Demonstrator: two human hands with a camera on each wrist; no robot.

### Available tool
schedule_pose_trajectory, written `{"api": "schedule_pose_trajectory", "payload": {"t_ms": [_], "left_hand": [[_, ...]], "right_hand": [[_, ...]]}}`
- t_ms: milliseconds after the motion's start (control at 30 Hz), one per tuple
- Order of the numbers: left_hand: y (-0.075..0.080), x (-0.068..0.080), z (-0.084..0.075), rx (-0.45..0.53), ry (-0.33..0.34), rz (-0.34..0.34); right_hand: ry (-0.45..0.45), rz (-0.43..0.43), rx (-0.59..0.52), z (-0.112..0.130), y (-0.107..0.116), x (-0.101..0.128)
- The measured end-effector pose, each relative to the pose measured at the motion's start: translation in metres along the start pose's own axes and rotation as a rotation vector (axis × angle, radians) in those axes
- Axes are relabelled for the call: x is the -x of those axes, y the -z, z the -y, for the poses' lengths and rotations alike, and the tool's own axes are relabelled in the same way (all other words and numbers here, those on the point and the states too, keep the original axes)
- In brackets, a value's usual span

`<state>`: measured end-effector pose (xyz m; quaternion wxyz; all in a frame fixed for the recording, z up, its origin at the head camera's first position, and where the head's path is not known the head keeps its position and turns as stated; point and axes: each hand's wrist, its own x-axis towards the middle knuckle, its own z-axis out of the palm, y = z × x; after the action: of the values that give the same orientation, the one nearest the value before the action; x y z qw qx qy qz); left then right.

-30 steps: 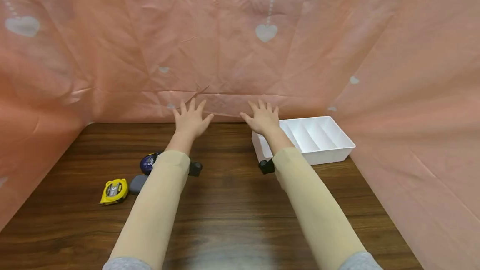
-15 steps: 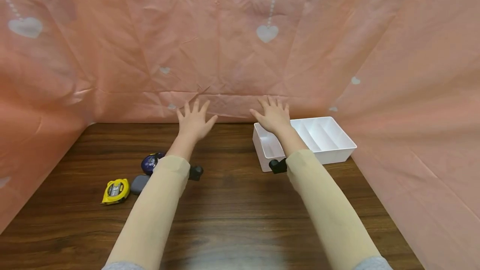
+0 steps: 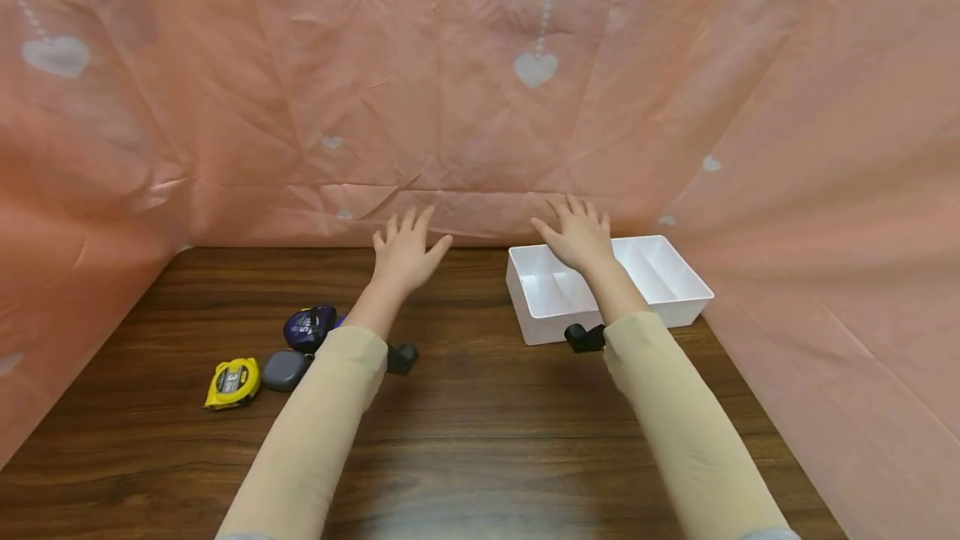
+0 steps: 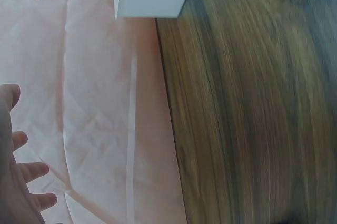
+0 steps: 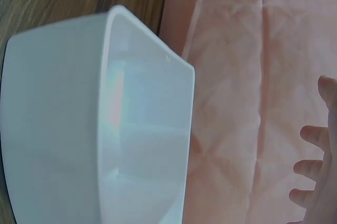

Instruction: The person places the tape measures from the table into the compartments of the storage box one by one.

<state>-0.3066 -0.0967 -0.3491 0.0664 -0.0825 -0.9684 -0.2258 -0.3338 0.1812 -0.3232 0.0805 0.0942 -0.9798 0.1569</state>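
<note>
Left hand (image 3: 403,252) spread flat, empty, above wooden table (image 3: 480,440). Right hand (image 3: 581,234) spread, empty, over white divided tray (image 3: 540,330). Tape measures (image 3: 232,381) left of left forearm.

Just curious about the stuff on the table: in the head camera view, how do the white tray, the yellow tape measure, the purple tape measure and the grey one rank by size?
1. White tray, by far.
2-4. Purple tape measure, yellow tape measure, grey tape measure: too alike, and the purple one is partly hidden.

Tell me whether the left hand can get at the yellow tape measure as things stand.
Probably yes. The left hand is open and holds nothing, and bare table lies between it and the yellow tape measure to its left.
</note>
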Motion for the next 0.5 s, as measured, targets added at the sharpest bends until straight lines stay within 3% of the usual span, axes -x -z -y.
{"api": "schedule_pose_trajectory", "payload": {"t_ms": [500], "left_hand": [[-0.018, 0.008, -0.016, 0.134, -0.042, -0.059]], "right_hand": [[0.014, -0.073, -0.035, -0.032, 0.016, 0.016]]}}
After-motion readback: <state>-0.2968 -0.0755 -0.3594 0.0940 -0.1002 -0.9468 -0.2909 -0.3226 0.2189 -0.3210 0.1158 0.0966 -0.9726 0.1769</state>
